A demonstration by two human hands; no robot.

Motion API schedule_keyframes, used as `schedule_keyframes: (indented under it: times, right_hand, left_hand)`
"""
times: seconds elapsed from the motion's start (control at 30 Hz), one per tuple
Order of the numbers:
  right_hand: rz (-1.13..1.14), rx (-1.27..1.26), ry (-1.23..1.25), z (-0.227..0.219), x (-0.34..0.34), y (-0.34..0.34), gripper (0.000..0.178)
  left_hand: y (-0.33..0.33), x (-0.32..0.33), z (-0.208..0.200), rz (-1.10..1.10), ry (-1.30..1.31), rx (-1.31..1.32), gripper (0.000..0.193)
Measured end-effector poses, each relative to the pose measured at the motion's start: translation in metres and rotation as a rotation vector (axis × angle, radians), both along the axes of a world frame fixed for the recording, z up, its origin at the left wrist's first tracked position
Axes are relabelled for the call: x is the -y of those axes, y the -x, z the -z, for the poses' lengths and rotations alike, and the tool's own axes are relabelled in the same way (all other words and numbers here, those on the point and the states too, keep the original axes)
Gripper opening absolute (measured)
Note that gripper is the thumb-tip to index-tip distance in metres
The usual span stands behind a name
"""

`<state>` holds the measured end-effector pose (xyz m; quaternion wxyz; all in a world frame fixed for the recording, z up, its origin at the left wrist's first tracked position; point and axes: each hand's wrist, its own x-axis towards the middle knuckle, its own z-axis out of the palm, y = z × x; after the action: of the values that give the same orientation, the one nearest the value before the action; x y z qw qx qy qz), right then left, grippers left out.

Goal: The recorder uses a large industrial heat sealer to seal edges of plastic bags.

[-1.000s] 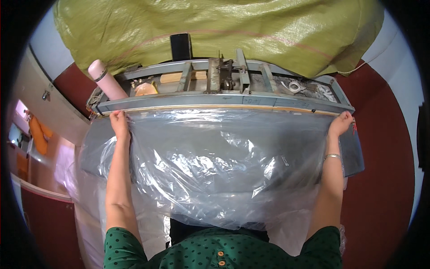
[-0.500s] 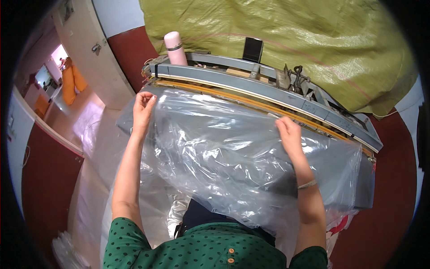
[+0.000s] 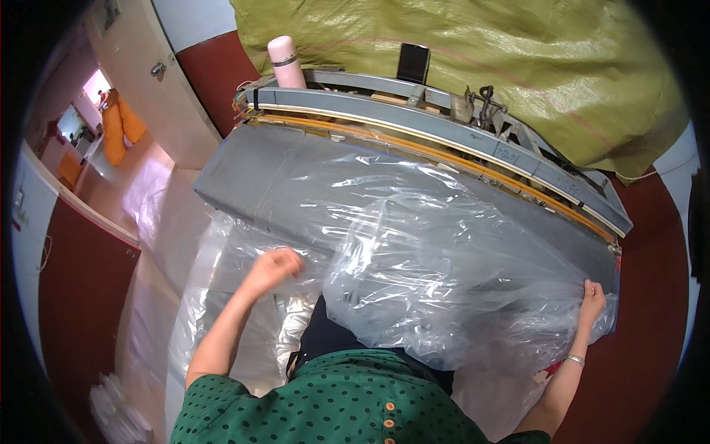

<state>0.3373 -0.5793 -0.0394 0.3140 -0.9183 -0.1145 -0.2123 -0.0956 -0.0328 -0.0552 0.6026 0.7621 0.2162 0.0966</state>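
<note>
**A:** Where does the clear plastic bag [image 3: 451,274] lie from the hands?

**B:** From my remote seat, it is spread over the grey table [image 3: 244,177], its long axis running left to right, parallel to the sealing bar [image 3: 444,133] beyond it. The right hand [image 3: 592,300] is at the bag's far right corner, fingers [image 3: 589,287] pinched together on the plastic edge. The left hand [image 3: 272,268] is at the bag's left side, near edge, curled loosely; it is blurred, so I cannot tell whether the fingers are clamped on the film or only touching it.

**A:** Which hand is nearer the bulk of it?

**B:** I judge the left. The crumpled, puffed part of the bag sits just to the right of the left fingers and well to the left of the right ones. The bar lies ahead of both hands, farther from the left than from the right.

**A:** Counts?

**B:** Two hands, both the person's own. One bag in hand that I can separate out; more clear plastic [image 3: 222,325] hangs below the left hand, off the table edge, and I cannot count its layers. One sealing bar, one pink bottle [image 3: 285,63] standing upright beyond the left hand, one dark phone-like slab [image 3: 413,63] propped behind the bar, one green woven sack [image 3: 481,52] at the back.
</note>
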Motion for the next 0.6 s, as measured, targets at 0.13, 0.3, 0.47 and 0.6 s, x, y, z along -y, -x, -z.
schedule_keyframes:
  times: [0.13, 0.3, 0.47, 0.6]
  right_hand:
    - [0.044, 0.047, 0.071, 0.001, 0.01, 0.003, 0.024]
    - [0.08, 0.053, 0.061, 0.002, 0.007, 0.005, 0.024]
    - [0.098, 0.058, 0.077, 0.005, 0.016, 0.006, 0.023]
    - [0.037, 0.01, 0.013, 0.002, 0.005, 0.004, 0.022]
  left_hand:
    - [-0.015, 0.072, 0.036, 0.368, -0.165, -0.14, 0.017]
    - [-0.043, 0.091, 0.049, 0.181, -0.226, 0.19, 0.02]
    - [-0.067, -0.009, -0.045, -0.712, 0.411, 0.588, 0.008]
    - [-0.072, -0.122, -0.111, -0.721, -0.915, 0.452, 0.014]
